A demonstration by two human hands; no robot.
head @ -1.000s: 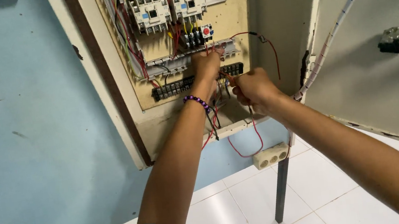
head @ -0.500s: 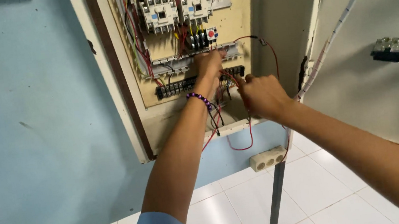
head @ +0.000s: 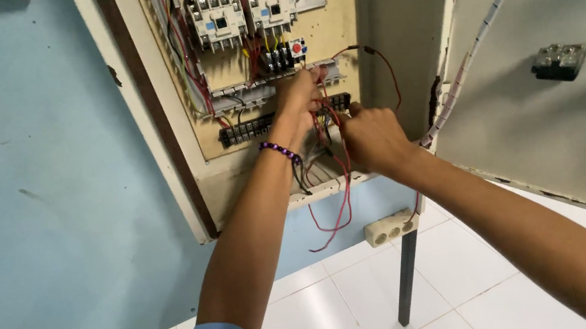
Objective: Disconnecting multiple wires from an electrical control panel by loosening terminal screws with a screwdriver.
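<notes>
An open electrical panel point(head: 199, 175) hangs on a blue wall. Inside are two white contactors point(head: 240, 12), a small relay with a red button point(head: 288, 53), a grey wire duct and a black terminal strip point(head: 248, 129). My left hand point(head: 300, 97), with a purple bead bracelet point(head: 279, 151) on the wrist, pinches red wires point(head: 343, 181) near the terminal strip. My right hand point(head: 371, 137) is closed just to its right, fingers on the same bundle of red wires. Loose red wires loop down below the box.
The panel's grey door point(head: 559, 112) stands open at the right, with a small black terminal block point(head: 558, 61) on it and a wrapped cable point(head: 472, 56) along its hinge side. A cream socket strip point(head: 388, 228) and a dark metal leg point(head: 405, 277) are below, over white floor tiles.
The view has shifted slightly. My left hand moved up a little toward the wire duct, and my right hand stayed close beside it on the red wires.
</notes>
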